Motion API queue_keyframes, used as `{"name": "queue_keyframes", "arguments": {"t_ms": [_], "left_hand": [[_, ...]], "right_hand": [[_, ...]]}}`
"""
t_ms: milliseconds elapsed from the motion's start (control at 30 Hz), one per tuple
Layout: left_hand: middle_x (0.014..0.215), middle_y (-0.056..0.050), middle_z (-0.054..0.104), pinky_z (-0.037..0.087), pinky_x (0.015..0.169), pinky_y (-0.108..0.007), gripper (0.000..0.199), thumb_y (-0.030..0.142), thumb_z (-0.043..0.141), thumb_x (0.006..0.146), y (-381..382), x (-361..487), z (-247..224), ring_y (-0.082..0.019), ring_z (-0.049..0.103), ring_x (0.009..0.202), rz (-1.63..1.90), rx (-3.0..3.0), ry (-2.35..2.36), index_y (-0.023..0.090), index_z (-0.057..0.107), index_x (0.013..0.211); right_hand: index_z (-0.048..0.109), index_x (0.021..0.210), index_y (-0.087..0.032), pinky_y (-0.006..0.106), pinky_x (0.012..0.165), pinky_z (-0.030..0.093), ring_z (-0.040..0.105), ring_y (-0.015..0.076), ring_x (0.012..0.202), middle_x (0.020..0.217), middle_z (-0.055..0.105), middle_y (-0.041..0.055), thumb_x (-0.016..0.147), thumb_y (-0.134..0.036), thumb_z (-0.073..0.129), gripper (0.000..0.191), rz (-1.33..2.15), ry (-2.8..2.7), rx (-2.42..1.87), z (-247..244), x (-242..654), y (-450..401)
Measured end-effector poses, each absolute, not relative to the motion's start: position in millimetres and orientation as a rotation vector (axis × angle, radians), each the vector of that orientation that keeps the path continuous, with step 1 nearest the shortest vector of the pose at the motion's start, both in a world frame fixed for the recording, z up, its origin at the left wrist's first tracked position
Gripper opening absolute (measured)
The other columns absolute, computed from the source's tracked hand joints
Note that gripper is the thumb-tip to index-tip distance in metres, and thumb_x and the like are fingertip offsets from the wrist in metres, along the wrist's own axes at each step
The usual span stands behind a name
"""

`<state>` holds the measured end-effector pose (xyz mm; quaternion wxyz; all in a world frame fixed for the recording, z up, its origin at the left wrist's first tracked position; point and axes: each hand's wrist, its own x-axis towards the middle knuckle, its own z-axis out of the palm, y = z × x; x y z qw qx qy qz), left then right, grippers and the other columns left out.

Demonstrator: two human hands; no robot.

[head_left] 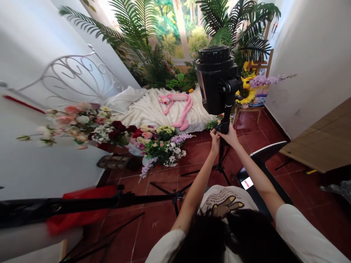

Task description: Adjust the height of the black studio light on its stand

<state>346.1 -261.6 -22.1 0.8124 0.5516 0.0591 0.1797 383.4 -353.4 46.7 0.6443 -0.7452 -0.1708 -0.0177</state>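
A black studio light (215, 82) is mounted on top of a black stand (221, 153) in front of me. Both of my hands are at the joint just below the lamp. My left hand (215, 141) has its fingers pinched on a small part at the left side of the joint. Wrapped round the stand's top from the right is my right hand (230, 136), its thumb reaching toward the left hand. The lamp partly hides the sunflowers (247, 93) behind it.
Bouquets (161, 144) stand left of the stand. A pink plush toy (178, 98) lies on a white fur-covered bed (142, 109). A second stand's legs (177, 195) spread at the lower left. A chair (267, 151) with a phone (247, 183) is right of me, near a wooden board (320, 142).
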Motion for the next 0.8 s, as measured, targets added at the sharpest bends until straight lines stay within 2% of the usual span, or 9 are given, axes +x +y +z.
{"name": "queue_keyframes", "arguments": {"t_ms": [67,167,300,500,600,667,733,800], "left_hand": [[0.121,-0.008,0.074,0.055,0.104,-0.035,0.051,0.068,0.057,0.097,-260,340,-26,-0.02,0.071,0.119,0.415,1.112,0.2,0.027,0.052,0.126],[0.129,-0.008,0.071,0.055,0.105,-0.035,0.044,0.059,0.062,0.097,-258,334,-31,-0.019,0.071,0.121,0.419,1.092,0.248,0.029,0.046,0.124],[0.135,-0.008,0.066,0.054,0.107,-0.036,0.042,0.057,0.065,0.095,-253,329,-26,-0.02,0.069,0.127,0.438,1.159,0.212,0.029,0.045,0.119],[0.125,-0.01,0.07,0.052,0.112,-0.038,0.05,0.061,0.077,0.086,-245,334,6,-0.025,0.068,0.123,0.456,1.337,-0.017,0.025,0.06,0.117],[0.112,-0.009,0.075,0.057,0.101,-0.037,0.058,0.072,0.076,0.085,-250,346,26,-0.024,0.073,0.109,0.481,1.375,-0.067,0.023,0.065,0.113],[0.09,-0.007,0.075,0.059,0.086,-0.035,0.066,0.083,0.07,0.082,-255,356,35,-0.023,0.074,0.09,0.445,1.387,-0.11,0.021,0.068,0.104],[0.066,-0.003,0.066,0.055,0.065,-0.031,0.075,0.094,0.063,0.077,-260,367,39,-0.018,0.067,0.064,0.38,1.402,-0.135,0.019,0.067,0.086],[0.05,0.001,0.054,0.044,0.049,-0.028,0.081,0.101,0.057,0.07,-264,375,39,-0.013,0.052,0.045,0.346,1.411,-0.128,0.02,0.059,0.067]], "right_hand": [[0.061,0.083,-0.025,0.037,0.079,0.058,0.071,0.0251,0.082,0.081,0.073,0.0038,0.065,-0.043,0.087,0.037,-0.048,-0.352,-1.793,40,390,-345],[0.054,0.063,-0.025,0.032,0.064,0.053,0.064,0.0204,0.064,0.059,0.063,0.0004,0.07,-0.047,0.08,0.035,-0.061,-0.339,-1.827,36,396,-338],[0.055,0.062,-0.025,0.031,0.057,0.052,0.063,0.0189,0.058,0.057,0.064,0.0015,0.072,-0.05,0.079,0.035,-0.067,-0.42,-1.7,49,403,-332],[0.063,0.07,-0.023,0.033,0.053,0.056,0.063,0.0205,0.053,0.051,0.057,0.0004,0.081,-0.061,0.082,0.044,-0.061,-0.602,-1.603,102,425,-325],[0.067,0.076,-0.021,0.034,0.057,0.062,0.068,0.0209,0.058,0.053,0.058,0.0006,0.088,-0.073,0.075,0.054,-0.103,-0.706,-1.599,129,433,-326],[0.067,0.078,-0.021,0.034,0.059,0.064,0.068,0.0194,0.057,0.054,0.058,-0.0002,0.09,-0.079,0.07,0.059,-0.109,-0.783,-1.604,142,434,-327],[0.067,0.079,-0.021,0.033,0.06,0.064,0.067,0.0182,0.057,0.056,0.058,-0.0004,0.089,-0.082,0.068,0.062,-0.103,-0.839,-1.611,151,434,-327],[0.067,0.081,-0.02,0.033,0.061,0.064,0.068,0.0184,0.06,0.059,0.06,0.0002,0.088,-0.083,0.069,0.063,-0.09,-0.863,-1.622,157,433,-329]]}}
